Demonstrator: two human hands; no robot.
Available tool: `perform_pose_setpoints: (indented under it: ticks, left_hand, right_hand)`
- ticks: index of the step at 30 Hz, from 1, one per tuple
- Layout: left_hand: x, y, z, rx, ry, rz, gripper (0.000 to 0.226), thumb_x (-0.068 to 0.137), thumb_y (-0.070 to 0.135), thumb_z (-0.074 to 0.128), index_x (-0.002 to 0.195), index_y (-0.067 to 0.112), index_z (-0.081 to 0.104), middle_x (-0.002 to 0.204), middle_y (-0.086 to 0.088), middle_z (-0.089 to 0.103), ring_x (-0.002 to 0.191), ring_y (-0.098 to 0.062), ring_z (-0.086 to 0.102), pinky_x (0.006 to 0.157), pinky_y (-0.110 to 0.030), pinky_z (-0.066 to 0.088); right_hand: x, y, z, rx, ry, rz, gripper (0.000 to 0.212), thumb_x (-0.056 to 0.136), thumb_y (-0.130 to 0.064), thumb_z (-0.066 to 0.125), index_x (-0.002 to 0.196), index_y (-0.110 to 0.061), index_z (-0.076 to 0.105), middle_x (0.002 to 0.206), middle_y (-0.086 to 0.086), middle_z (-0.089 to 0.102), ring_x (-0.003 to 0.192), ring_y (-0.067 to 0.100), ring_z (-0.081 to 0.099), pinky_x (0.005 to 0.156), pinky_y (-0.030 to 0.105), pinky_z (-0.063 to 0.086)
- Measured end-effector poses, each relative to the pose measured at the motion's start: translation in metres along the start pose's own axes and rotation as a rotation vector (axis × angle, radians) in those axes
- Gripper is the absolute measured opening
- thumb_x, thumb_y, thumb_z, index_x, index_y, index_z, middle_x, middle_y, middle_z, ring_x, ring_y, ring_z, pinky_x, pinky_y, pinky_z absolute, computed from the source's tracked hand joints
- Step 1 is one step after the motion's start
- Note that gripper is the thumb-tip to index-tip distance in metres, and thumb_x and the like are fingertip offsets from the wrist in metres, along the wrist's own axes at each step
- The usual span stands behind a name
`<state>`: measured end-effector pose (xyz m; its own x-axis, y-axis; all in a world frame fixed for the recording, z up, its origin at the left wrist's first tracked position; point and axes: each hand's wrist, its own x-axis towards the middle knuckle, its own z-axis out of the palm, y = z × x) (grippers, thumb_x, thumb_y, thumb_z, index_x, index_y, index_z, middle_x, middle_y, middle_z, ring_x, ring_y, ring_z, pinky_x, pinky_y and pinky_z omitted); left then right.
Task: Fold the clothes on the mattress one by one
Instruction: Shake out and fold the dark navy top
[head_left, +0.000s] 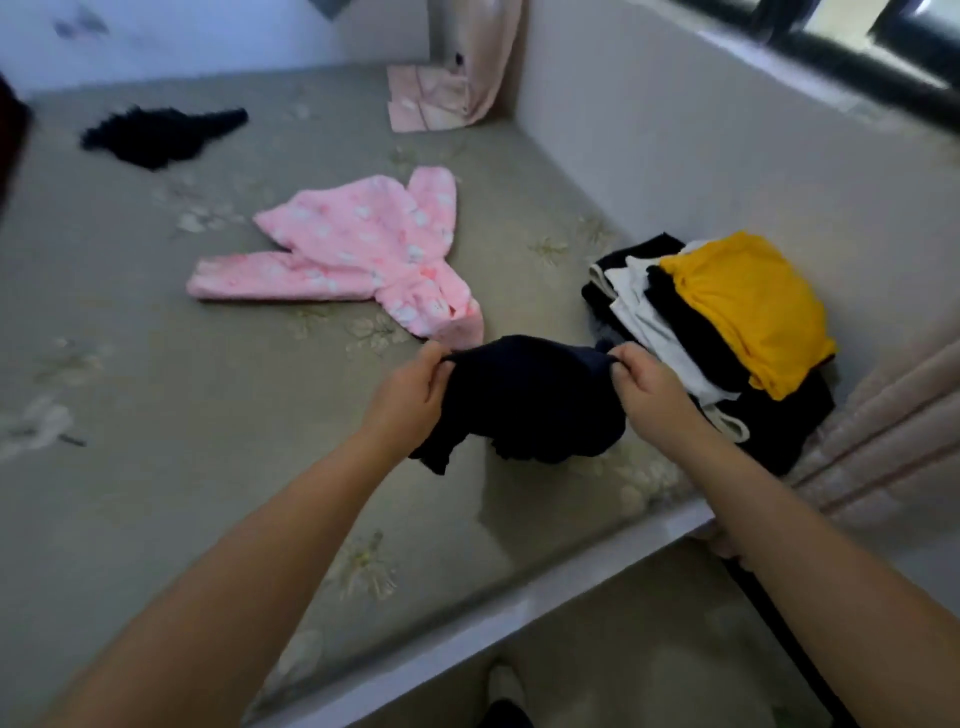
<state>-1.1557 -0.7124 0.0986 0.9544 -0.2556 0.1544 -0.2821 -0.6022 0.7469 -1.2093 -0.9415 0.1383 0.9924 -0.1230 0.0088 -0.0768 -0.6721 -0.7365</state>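
The left hand (410, 392) and the right hand (649, 387) each pinch a top corner of the dark garment (524, 400), which hangs between them, just in front of the pink jacket (358, 254) and over the near part of the mattress (156, 415).

Risks, as I judge them: the dark garment hangs bunched at its lower edge, so laying it down as it is would likely trap wrinkles in the fold. Either pinch sits on a thin edge; a shake could pull a corner free. The folded pile (727, 332), right of the pink jacket, already leans and spreads, so another piece set on it carelessly may tip the yellow one on top.

Counted from the left: one black garment (161, 135) unfolded, far left of the pink jacket; one pink jacket spread flat; one dark garment in hand; one pile holding at least four pieces, though the exact number is hard to tell.
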Motion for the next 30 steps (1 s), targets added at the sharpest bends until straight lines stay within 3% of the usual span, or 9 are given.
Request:
perform_pose_setpoints:
  ticks: [3, 5, 9, 12, 14, 17, 22, 25, 30]
  left_hand:
    - [0.015, 0.043, -0.066, 0.008, 0.176, 0.064, 0.013, 0.097, 0.014, 0.037, 0.088, 0.01, 0.046, 0.068, -0.01, 0.051, 0.067, -0.027, 0.049, 0.057, -0.033, 0.026]
    - [0.023, 0.072, -0.111, 0.03, 0.262, 0.089, 0.013, 0.097, 0.015, 0.037, 0.084, 0.015, 0.04, 0.067, -0.005, 0.045, 0.067, -0.023, 0.045, 0.057, -0.031, 0.02]
    - [0.023, 0.117, -0.201, 0.143, 0.318, 0.152, 0.019, 0.091, 0.023, 0.053, 0.077, 0.017, 0.042, 0.062, 0.002, 0.043, 0.06, -0.016, 0.041, 0.054, -0.028, 0.023]
    - [0.008, 0.142, -0.259, 0.306, 0.175, 0.177, 0.029, 0.074, 0.027, 0.073, 0.09, 0.019, 0.051, 0.076, 0.003, 0.051, 0.07, -0.011, 0.049, 0.062, -0.024, 0.034]
    - [-0.003, 0.145, -0.286, 0.564, 0.046, 0.204, 0.033, 0.075, 0.024, 0.072, 0.102, 0.011, 0.058, 0.089, -0.003, 0.059, 0.085, -0.021, 0.056, 0.067, -0.024, 0.033]
    - [-0.029, 0.128, -0.312, 0.737, 0.07, 0.13, 0.02, 0.083, 0.014, 0.064, 0.1, 0.004, 0.064, 0.091, -0.007, 0.06, 0.092, -0.027, 0.057, 0.072, -0.025, 0.036]
    - [-0.1, 0.069, -0.325, 0.651, 0.144, -0.131, 0.018, 0.089, 0.014, 0.056, 0.103, 0.007, 0.065, 0.09, -0.004, 0.061, 0.083, -0.019, 0.056, 0.058, -0.008, 0.033]
    - [-0.132, 0.04, -0.318, 0.565, 0.08, -0.249, 0.02, 0.091, 0.013, 0.052, 0.108, 0.009, 0.063, 0.098, -0.005, 0.062, 0.085, -0.013, 0.049, 0.061, -0.015, 0.029]
    - [-0.158, 0.006, -0.311, 0.408, 0.126, -0.377, 0.021, 0.092, 0.008, 0.048, 0.108, 0.007, 0.061, 0.098, -0.002, 0.057, 0.089, -0.013, 0.048, 0.069, -0.016, 0.03]
  right_hand:
    - [0.031, -0.062, -0.021, -0.035, 0.146, -0.186, 0.018, 0.096, -0.003, 0.036, 0.095, 0.007, 0.05, 0.078, 0.012, 0.047, 0.076, 0.021, 0.043, 0.059, 0.028, 0.021]
    - [0.044, -0.104, -0.041, -0.064, 0.162, -0.317, 0.014, 0.094, 0.001, 0.039, 0.094, 0.003, 0.052, 0.074, 0.008, 0.046, 0.078, 0.019, 0.042, 0.061, 0.025, 0.02]
    - [0.053, -0.177, -0.082, -0.142, 0.164, -0.57, 0.014, 0.091, 0.005, 0.042, 0.087, 0.006, 0.055, 0.078, 0.018, 0.05, 0.075, 0.019, 0.04, 0.06, 0.023, 0.018]
    - [0.054, -0.219, -0.102, -0.167, 0.191, -0.69, 0.015, 0.091, 0.006, 0.043, 0.09, 0.009, 0.057, 0.082, 0.02, 0.055, 0.076, 0.023, 0.046, 0.061, 0.021, 0.02]
    - [0.053, -0.243, -0.103, -0.178, 0.181, -0.74, 0.016, 0.091, 0.006, 0.043, 0.093, 0.014, 0.056, 0.089, 0.026, 0.059, 0.081, 0.03, 0.053, 0.062, 0.021, 0.022]
    - [0.045, -0.264, -0.087, -0.204, 0.121, -0.83, 0.015, 0.09, 0.006, 0.044, 0.092, 0.014, 0.057, 0.089, 0.027, 0.061, 0.083, 0.031, 0.054, 0.064, 0.021, 0.022]
    - [0.039, -0.259, -0.03, -0.202, -0.066, -0.853, 0.014, 0.09, 0.006, 0.045, 0.086, 0.006, 0.059, 0.078, 0.021, 0.057, 0.076, 0.026, 0.049, 0.061, 0.026, 0.02]
    - [0.04, -0.249, 0.011, -0.224, -0.171, -0.812, 0.015, 0.09, 0.004, 0.045, 0.092, 0.007, 0.06, 0.079, 0.009, 0.052, 0.077, 0.019, 0.046, 0.064, 0.027, 0.026]
    - [0.041, -0.225, 0.054, -0.225, -0.33, -0.684, 0.015, 0.091, 0.001, 0.043, 0.092, 0.004, 0.058, 0.074, 0.005, 0.052, 0.074, 0.024, 0.052, 0.068, 0.032, 0.038]
